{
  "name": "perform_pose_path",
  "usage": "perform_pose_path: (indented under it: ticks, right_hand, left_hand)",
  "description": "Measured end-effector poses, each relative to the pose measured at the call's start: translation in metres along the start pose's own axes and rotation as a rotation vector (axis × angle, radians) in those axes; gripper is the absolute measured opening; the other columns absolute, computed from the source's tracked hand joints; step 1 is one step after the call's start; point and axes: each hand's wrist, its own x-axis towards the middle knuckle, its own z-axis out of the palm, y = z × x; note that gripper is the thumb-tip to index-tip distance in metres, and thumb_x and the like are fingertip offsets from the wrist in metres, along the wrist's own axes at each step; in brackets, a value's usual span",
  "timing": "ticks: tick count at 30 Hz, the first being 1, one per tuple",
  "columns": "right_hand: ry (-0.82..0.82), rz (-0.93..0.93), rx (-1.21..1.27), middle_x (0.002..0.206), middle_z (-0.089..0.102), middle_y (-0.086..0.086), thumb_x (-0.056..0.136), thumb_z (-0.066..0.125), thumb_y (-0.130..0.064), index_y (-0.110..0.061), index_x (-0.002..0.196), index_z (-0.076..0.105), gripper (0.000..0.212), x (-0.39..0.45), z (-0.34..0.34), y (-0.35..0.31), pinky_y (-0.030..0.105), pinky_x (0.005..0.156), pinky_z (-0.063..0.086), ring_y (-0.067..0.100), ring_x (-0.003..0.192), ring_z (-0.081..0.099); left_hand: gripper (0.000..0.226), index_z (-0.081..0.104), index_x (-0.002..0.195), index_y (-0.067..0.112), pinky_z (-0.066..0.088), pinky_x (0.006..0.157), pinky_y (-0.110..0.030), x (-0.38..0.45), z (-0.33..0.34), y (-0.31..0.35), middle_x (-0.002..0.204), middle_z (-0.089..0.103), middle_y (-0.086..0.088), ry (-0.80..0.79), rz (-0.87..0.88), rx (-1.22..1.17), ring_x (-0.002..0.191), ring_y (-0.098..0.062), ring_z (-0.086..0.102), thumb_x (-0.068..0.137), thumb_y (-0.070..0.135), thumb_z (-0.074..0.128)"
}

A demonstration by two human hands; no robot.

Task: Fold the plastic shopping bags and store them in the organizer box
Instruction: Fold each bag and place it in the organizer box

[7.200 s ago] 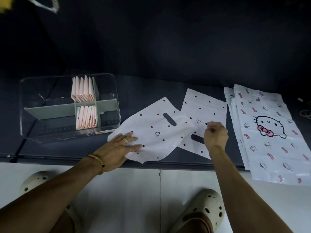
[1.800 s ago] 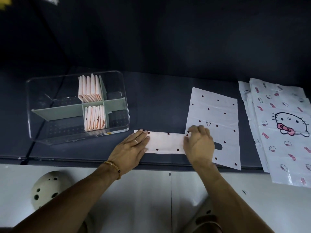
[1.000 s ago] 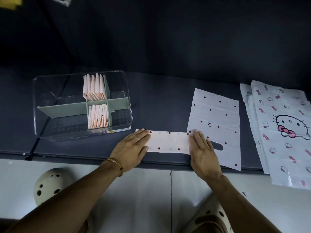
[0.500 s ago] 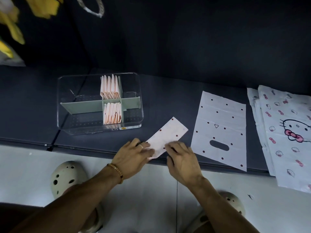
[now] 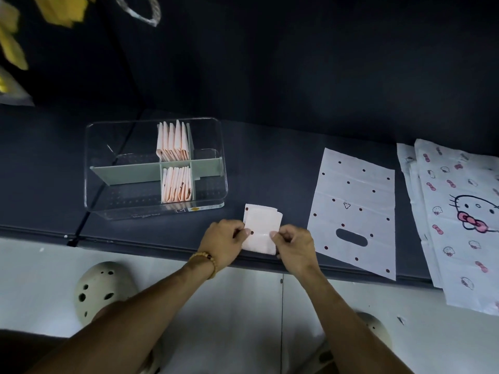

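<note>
So the person has the dotted white plastic bag [image 5: 260,230] folded down to a small chunky rectangle, lying on the dark counter [image 5: 270,171] right at its near edge, just in front of the clear organizer box [image 5: 155,206]. The left hand [image 5: 222,242] pinches the packet's left edge, thumb on top near one of the dark dots. The right hand [image 5: 293,245] pinches the right edge the same way, fingers curled in. So both hands are clamped on the one packet, one per side.

Handling-wise this thing looks featherweight. Thin film plastic, soft, no stiffness of its own, and probably slick layer on layer. The top flap [image 5: 266,210] already looks a bit offset from the layers below, so my guess is the stack wants to spring open or slide apart the moment the pressure comes off. Not fragile at all, just annoying.

Best place to hold it, I'd say, is across the full thickness at the edges or the creased side, squeezing all layers together, rather than by the top layer alone.

The box already has two pockets of folded pinkish bags [image 5: 174,145] standing on edge beside the grey-green divider [image 5: 129,172]. Another flat dotted bag [image 5: 353,211] waits just to the right, and a pile of cartoon cat bags [image 5: 464,220] past that.
</note>
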Motion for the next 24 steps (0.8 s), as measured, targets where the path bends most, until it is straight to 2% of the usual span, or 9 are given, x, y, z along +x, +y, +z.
perform_pose_path:
  ticks: [3,8,13,15,17,19,20,21,24]
  right_hand:
    - [0.081,0.036,-0.074,0.066,0.065,-0.007,0.09,0.066,-0.024,-0.018,0.072,0.067,0.019,0.005,0.007,-0.004,0.02,0.062,0.046,0.008,0.06,0.059]
    - [0.101,0.032,-0.244,0.08,0.072,0.004,0.092,0.062,-0.029,-0.012,0.085,0.072,0.02,0.014,0.011,-0.013,0.026,0.071,0.052,0.022,0.073,0.065]
    - [0.11,0.021,-0.397,0.084,0.071,0.007,0.094,0.058,-0.034,-0.013,0.09,0.069,0.024,0.022,0.016,-0.016,0.03,0.072,0.053,0.028,0.084,0.065]
    - [0.097,0.023,-0.424,0.09,0.07,0.008,0.093,0.058,-0.034,-0.013,0.094,0.069,0.024,0.027,0.016,-0.016,0.03,0.073,0.052,0.028,0.088,0.065]
    - [0.081,0.024,-0.436,0.096,0.068,0.008,0.093,0.058,-0.035,-0.015,0.1,0.065,0.023,0.03,0.013,-0.018,0.031,0.075,0.05,0.028,0.095,0.061]
    - [0.089,-0.02,-0.462,0.098,0.066,0.007,0.092,0.059,-0.033,-0.015,0.101,0.062,0.02,0.032,0.008,-0.02,0.032,0.075,0.048,0.029,0.097,0.061]
    - [0.115,-0.072,-0.488,0.1,0.065,0.006,0.091,0.06,-0.031,-0.015,0.101,0.061,0.019,0.032,0.006,-0.021,0.032,0.075,0.048,0.029,0.098,0.06]
    - [0.163,-0.142,-0.514,0.103,0.063,0.007,0.09,0.061,-0.027,-0.013,0.103,0.061,0.019,0.03,0.004,-0.022,0.034,0.075,0.047,0.029,0.099,0.058]
    - [0.377,-0.378,-0.579,0.102,0.062,0.011,0.089,0.06,-0.018,-0.007,0.102,0.066,0.018,0.016,-0.002,-0.015,0.039,0.075,0.047,0.033,0.094,0.057]
  left_hand:
    - [0.036,0.048,0.059,0.021,0.038,0.059,-0.024,0.005,0.006,0.004,0.059,0.051,0.003,0.041,-0.074,0.069,0.056,-0.016,0.047,0.092,0.029,0.059]
    - [0.018,0.068,0.083,0.019,0.052,0.071,-0.029,0.012,0.008,0.007,0.082,0.07,-0.001,0.075,-0.127,0.148,0.076,-0.021,0.064,0.088,0.035,0.061]
    - [0.023,0.051,0.083,0.027,0.045,0.062,-0.028,0.014,0.009,0.004,0.084,0.066,0.002,0.118,-0.105,0.388,0.08,-0.023,0.063,0.084,0.047,0.062]
    - [0.028,0.05,0.092,0.023,0.047,0.062,-0.031,0.014,0.007,0.004,0.092,0.061,-0.002,0.188,0.043,0.469,0.086,-0.024,0.06,0.081,0.041,0.068]
    - [0.035,0.058,0.109,0.017,0.051,0.083,-0.041,0.017,0.008,0.002,0.113,0.056,-0.007,0.156,0.288,0.505,0.109,-0.029,0.052,0.079,0.027,0.073]
    - [0.047,0.049,0.133,0.02,0.031,0.11,-0.046,0.021,0.01,0.0,0.143,0.042,-0.005,-0.024,0.464,0.574,0.137,-0.029,0.03,0.088,0.019,0.062]
    - [0.049,0.041,0.141,0.024,0.023,0.114,-0.041,0.022,0.011,-0.002,0.152,0.032,-0.002,-0.105,0.487,0.609,0.142,-0.025,0.021,0.093,0.021,0.053]
    - [0.047,0.037,0.143,0.025,0.021,0.113,-0.039,0.022,0.014,-0.003,0.154,0.028,0.0,-0.135,0.491,0.64,0.142,-0.024,0.02,0.097,0.024,0.046]
    - [0.039,0.046,0.135,0.024,0.036,0.093,-0.037,0.017,0.019,0.002,0.141,0.042,-0.002,-0.043,0.465,0.706,0.12,-0.026,0.039,0.097,0.032,0.04]
